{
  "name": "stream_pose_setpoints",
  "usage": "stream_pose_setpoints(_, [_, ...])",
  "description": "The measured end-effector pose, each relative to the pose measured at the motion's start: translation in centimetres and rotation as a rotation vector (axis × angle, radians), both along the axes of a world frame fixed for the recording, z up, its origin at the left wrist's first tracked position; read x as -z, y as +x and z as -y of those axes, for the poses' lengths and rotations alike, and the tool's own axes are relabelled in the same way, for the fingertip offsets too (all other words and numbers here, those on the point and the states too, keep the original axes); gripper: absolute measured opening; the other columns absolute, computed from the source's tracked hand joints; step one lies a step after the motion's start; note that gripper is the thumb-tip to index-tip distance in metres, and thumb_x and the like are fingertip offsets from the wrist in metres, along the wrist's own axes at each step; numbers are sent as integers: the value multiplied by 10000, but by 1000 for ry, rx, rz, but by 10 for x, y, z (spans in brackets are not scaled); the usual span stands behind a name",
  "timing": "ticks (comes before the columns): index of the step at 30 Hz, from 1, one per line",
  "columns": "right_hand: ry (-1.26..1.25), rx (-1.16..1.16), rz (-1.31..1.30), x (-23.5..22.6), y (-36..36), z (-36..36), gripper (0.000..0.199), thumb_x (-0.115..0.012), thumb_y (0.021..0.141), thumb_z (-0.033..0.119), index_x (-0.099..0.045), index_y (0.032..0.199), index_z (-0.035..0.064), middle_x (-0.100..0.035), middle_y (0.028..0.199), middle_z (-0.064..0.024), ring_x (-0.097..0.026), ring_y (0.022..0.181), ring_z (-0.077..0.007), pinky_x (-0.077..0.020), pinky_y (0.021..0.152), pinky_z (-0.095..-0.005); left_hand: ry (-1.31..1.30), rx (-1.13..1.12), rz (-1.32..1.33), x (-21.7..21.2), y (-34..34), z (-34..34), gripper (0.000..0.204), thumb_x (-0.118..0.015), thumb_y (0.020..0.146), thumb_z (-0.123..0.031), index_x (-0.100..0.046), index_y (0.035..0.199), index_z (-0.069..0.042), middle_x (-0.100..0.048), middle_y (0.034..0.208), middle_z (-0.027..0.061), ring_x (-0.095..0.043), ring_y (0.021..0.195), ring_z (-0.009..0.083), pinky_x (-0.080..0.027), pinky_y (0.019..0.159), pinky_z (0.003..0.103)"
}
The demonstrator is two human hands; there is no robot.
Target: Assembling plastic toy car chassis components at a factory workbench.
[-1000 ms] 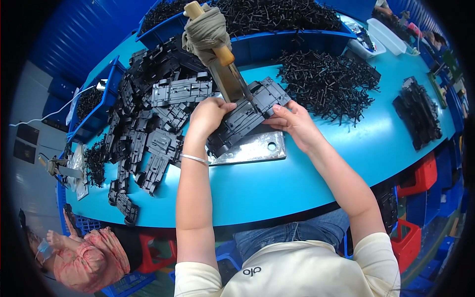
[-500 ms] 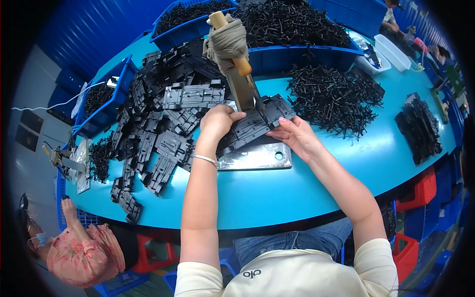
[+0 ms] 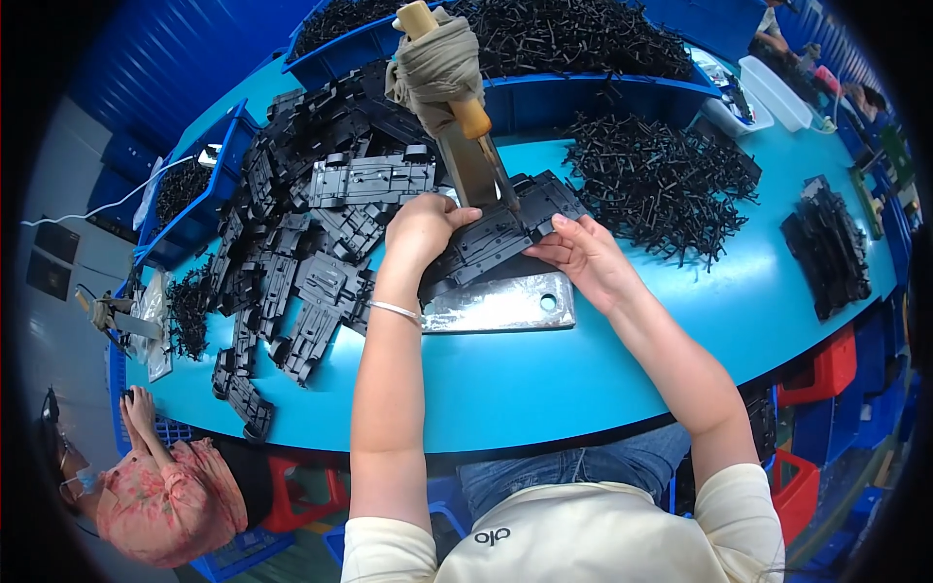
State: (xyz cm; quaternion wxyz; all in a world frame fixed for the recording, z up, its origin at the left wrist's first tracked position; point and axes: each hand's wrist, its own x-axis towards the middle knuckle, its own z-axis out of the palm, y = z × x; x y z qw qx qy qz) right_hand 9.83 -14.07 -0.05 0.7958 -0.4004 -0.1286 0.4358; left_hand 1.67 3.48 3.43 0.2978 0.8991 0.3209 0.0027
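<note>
A flat black moulded plastic plate (image 3: 486, 243) lies tilted under a hand press (image 3: 466, 175), over its shiny metal base (image 3: 496, 305). My left hand (image 3: 424, 231) is closed on the plate's left end, thumb on top. My right hand (image 3: 589, 257) pinches the right end between thumb and fingers, with some fingertips hidden beneath it. The press's thin rod comes down to the plate between my hands. Above them slants the press handle (image 3: 416, 19), with grey-brown cloth (image 3: 437, 68) wrapped round it.
Similar black plates (image 3: 326, 282) are heaped at the left. Small black stick-like parts lie in a pile (image 3: 661, 185) at the right and fill a blue bin (image 3: 603, 97) behind. A stack of black parts (image 3: 826, 248) sits far right. Another person (image 3: 170, 496) is at the left edge.
My view has shifted slightly, and both hands still grip the plate under the press. The other person's two hands now show together at the left table edge.
</note>
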Motion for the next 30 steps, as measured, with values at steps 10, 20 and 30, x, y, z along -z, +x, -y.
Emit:
stream_pose_setpoints(10, [17,-8,22,1,0,0,161,-502,767,154,-469,850,20,-568,771,-111,-569,717,-188,-452,732,-310,-25,10,27,3,-1,-2,375,-556,672,-390,-588,727,-20,-559,642,121,-544,620,230,-401,578,295])
stream_pose_setpoints(20, [19,-17,24,3,1,0,161,-497,772,158,-472,847,18,-569,764,-111,-569,712,-181,-452,737,-316,-7,-6,5,2,-2,0,393,-547,667,-417,-587,695,-27,-553,616,114,-542,607,227,-401,571,301])
stream_pose_setpoints(30, [-4,-3,-18,5,4,-2,152,-516,762,170,-491,815,30,-573,763,-112,-571,710,-192,-459,726,-317,-30,-20,-21,2,-1,-1,362,-567,665,-383,-595,691,-23,-556,621,121,-544,604,230,-401,581,304])
